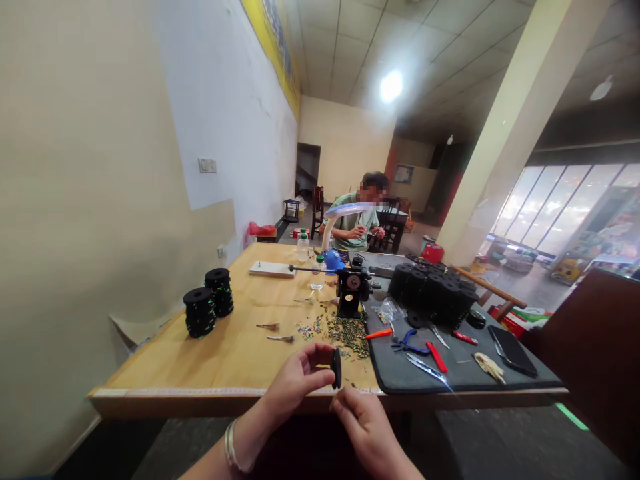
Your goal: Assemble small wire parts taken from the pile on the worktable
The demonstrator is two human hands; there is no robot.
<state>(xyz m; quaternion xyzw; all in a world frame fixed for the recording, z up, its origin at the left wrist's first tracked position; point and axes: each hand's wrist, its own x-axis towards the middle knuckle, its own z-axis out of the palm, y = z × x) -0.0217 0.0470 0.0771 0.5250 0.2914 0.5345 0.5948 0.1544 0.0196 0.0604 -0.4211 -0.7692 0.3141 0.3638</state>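
Wooden table (200, 370), pale wall (210, 107) left of it, grey mat (395, 367) on its right, thin black disc (337, 369) at its near edge, pinched in left hand (299, 375), right hand (363, 420) curled, hold unclear

The wooden table (170, 370) had a strip of tape (200, 392) along its near edge. On its left stood two black spools (200, 317); toward the far side lay a white board (270, 270), with bottles (303, 250) and a blue-based lamp (332, 259) to its right. Brushes (281, 339) lay left of scattered beads (350, 333), which spread near a black machine (352, 297). A dark mat (400, 375) covered the right part, bearing massed spools (430, 290) farther back and, nearer, blue pliers (414, 343), an orange-handled tool (379, 333), a crumpled glove (489, 367) and a phone (513, 350).
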